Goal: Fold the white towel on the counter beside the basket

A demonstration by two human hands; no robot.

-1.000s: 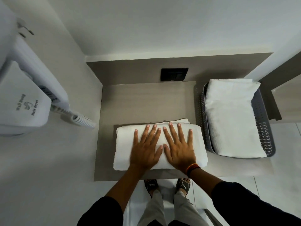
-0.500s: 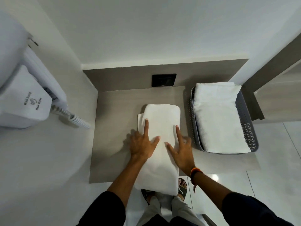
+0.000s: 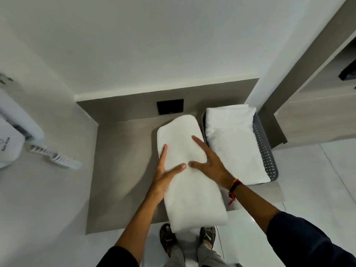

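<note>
The white towel [image 3: 185,149] is folded into a long thick bundle, lying lengthwise on the grey counter [image 3: 119,170], its near end hanging past the front edge. My left hand [image 3: 163,178] clasps its left side, thumb on top and fingers along the edge. My right hand [image 3: 210,164] clasps the right side with fingers spread, thumb on top. The grey perforated basket [image 3: 266,151] stands right beside the towel, holding another folded white towel [image 3: 235,143].
A wall-mounted hair dryer [image 3: 11,143] with a coiled cord [image 3: 57,158] hangs on the left wall. A black socket plate [image 3: 170,106] sits in the back panel. A cabinet [image 3: 316,116] rises at the right. My feet [image 3: 187,238] stand below the counter edge.
The towel went from lying crosswise under both flat palms to lying lengthwise. Both hands now grip its sides, and it has shifted right, closer to the basket.
</note>
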